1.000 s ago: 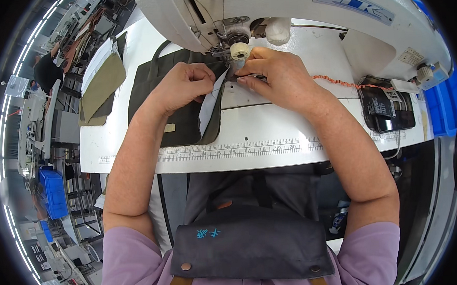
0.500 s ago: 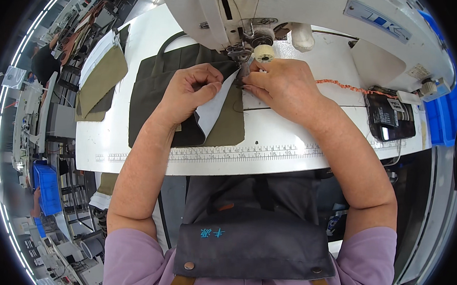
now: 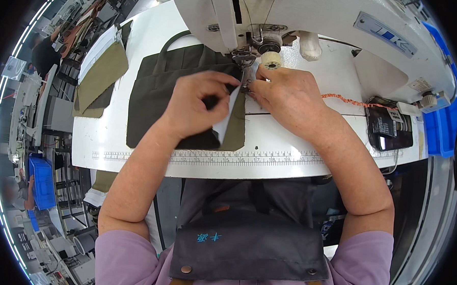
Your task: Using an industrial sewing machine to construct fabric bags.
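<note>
A dark olive fabric bag piece point(image 3: 156, 106) with a handle loop point(image 3: 163, 60) lies flat on the white sewing table, its right edge under the presser foot point(image 3: 244, 59) of a sewing machine point(image 3: 315, 19). Along that edge a turned-back layer shows its white underside point(image 3: 224, 124), above a lighter olive layer point(image 3: 235, 135). My left hand point(image 3: 199, 103) is over the fabric, fingers curved and apart, its blurred index finger reaching the edge near the foot. Just right of the foot, my right hand point(image 3: 292, 94) is closed in a pinch; a small white bit shows between its fingers, too little to name.
More olive and white cut pieces point(image 3: 104, 66) lie at the table's left. A ruler strip point(image 3: 227, 160) runs along the front edge. To the right are a dark phone-like object point(image 3: 388, 129), an orange cord point(image 3: 347, 101) and a blue bin point(image 3: 441, 126). Other people work far left.
My left hand has gone from curled fingers to a more opened shape, its index finger stretched toward the presser foot. The white underside shows less. My right hand stays beside the foot.
</note>
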The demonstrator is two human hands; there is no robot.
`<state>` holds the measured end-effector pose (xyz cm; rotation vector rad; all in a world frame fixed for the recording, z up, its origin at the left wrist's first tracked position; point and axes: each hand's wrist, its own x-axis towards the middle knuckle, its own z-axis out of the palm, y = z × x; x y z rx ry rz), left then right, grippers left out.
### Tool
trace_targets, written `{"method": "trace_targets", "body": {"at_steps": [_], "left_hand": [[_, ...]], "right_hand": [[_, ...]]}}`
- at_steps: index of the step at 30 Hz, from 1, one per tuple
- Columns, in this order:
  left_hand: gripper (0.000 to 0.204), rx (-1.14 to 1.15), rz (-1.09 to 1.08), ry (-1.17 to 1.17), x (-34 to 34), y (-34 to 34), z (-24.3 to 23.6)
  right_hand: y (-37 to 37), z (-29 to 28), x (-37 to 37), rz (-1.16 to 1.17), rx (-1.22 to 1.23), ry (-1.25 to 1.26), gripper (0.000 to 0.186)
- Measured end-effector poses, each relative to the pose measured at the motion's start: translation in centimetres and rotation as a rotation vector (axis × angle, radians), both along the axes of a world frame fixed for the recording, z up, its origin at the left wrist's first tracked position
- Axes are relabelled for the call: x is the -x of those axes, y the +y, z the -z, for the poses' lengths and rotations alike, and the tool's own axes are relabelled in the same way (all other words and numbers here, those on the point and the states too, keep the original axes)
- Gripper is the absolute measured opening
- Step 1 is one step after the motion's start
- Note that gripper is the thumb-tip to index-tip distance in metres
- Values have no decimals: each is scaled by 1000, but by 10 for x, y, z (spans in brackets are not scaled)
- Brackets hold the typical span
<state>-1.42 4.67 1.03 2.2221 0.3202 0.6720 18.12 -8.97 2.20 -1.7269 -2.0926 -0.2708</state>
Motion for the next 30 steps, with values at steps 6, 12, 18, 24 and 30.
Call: {"method": "trace_targets", "body": {"at_steps": [6, 12, 18, 24, 30], "left_hand": [[30, -523, -15, 111, -2, -16, -17], [67, -668, 40, 223, 2, -19, -18], [87, -757, 54, 513, 19, -39, -32], [82, -640, 113, 529, 33, -47, -25], [63, -722, -8, 543, 20, -58, -30]], "right_hand": [[-2, 5, -2, 2, -18, 25, 10], [-1, 7, -1, 20, -37, 16, 8], [0, 11, -4, 10, -51, 33, 7], [1, 13, -6, -5, -92, 55, 16], [1, 14, -5, 4, -94, 65, 17]]}}
